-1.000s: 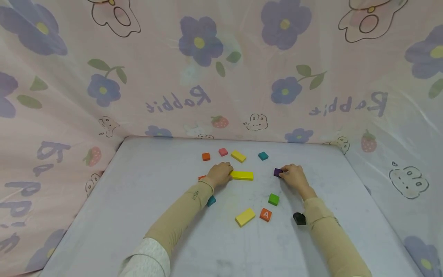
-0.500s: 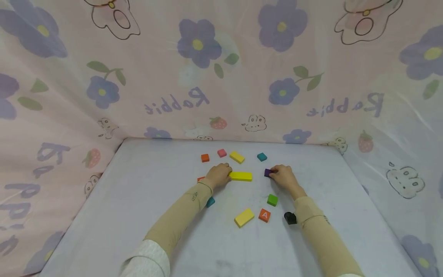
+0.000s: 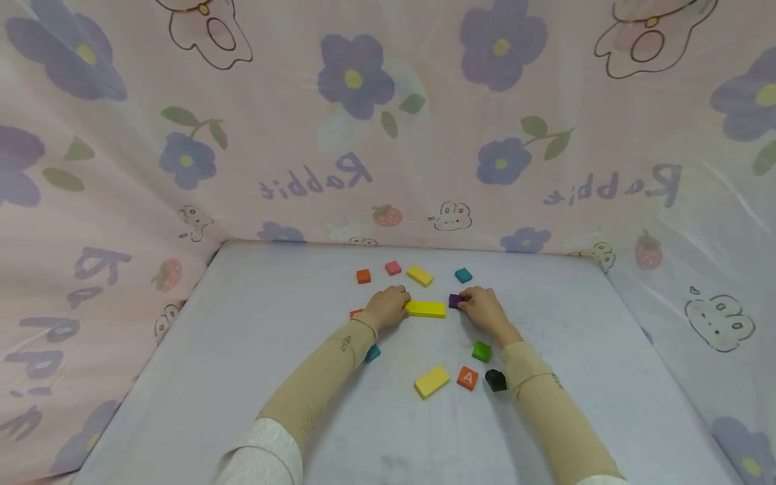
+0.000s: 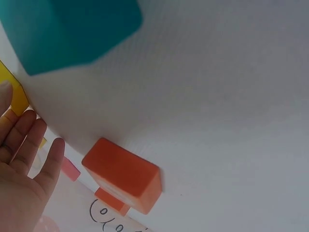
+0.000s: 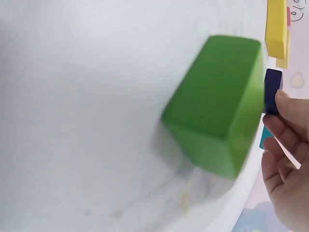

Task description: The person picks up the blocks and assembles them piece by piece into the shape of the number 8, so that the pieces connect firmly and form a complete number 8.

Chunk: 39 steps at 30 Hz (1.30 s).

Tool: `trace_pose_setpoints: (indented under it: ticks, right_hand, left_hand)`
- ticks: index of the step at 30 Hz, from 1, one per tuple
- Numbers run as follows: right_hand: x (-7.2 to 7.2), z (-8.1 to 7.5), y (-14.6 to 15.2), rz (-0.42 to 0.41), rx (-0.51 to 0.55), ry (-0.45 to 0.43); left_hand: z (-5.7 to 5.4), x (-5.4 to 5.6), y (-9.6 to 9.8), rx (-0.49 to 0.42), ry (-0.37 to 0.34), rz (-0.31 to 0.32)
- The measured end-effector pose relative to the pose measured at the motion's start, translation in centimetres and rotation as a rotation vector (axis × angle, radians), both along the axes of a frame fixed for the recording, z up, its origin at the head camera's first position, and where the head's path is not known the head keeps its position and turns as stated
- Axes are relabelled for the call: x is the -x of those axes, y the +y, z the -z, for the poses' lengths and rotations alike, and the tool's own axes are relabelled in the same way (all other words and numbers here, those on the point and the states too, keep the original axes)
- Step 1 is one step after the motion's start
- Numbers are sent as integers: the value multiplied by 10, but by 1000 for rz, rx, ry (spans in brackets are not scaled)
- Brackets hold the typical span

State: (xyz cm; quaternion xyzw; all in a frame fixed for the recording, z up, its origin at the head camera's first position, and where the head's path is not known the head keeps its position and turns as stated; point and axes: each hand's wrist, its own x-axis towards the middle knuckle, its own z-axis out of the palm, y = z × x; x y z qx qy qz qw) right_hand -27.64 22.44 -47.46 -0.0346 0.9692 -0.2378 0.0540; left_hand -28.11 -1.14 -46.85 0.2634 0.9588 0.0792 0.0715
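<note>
My left hand (image 3: 388, 307) pinches the left end of a long yellow block (image 3: 427, 309) lying on the table, its thumb on one side and a finger on the other in the left wrist view. Between the thumb and fingertips of my right hand (image 3: 483, 308) is a small purple block (image 3: 455, 301), also gripped in the right wrist view, where it looks dark blue. Only a short gap separates the purple block from the long block's right end. A green block (image 3: 481, 351) sits below my right hand. Partly covered by my left arm are a red-orange block (image 4: 125, 171) and a teal block (image 4: 72, 29).
Along the back lie an orange block (image 3: 364, 277), a pink block (image 3: 393, 268), a shorter yellow block (image 3: 419, 275) and a teal block (image 3: 463, 275). Nearer are another yellow block (image 3: 432, 382) and an orange block marked A (image 3: 467, 378). A black device (image 3: 496, 380) juts from the right sleeve.
My right hand has moved left with the purple block, bringing it close to the long yellow block's right end. The left hand has stayed on the long block.
</note>
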Motion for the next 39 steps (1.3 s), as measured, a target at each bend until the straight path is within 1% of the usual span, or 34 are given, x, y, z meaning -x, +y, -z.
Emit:
trace_pose_setpoints:
  ticks: [4, 6, 13, 21, 29, 33, 39]
  right_hand:
    - [1, 1, -4, -30, -2, 37]
    - [2, 1, -6, -33, -3, 39]
    - [0, 2, -11, -17, -26, -8]
    - [-3, 1, -10, -33, -16, 35]
    - [-5, -1, -13, -42, -47, 63]
    - [-10, -5, -14, -56, -51, 82]
    - [-22, -16, -12, -93, -47, 92]
  left_hand:
    - [0, 0, 0, 6, 6, -1]
    - [1, 0, -1, 2, 7, -1]
    - [2, -1, 0, 4, 0, -11]
    - [1, -3, -1, -28, 36, -2]
    - [0, -3, -1, -26, 21, -2]
    - [-1, -2, -1, -21, 15, -5]
    - [-1, -3, -1, -20, 10, -6]
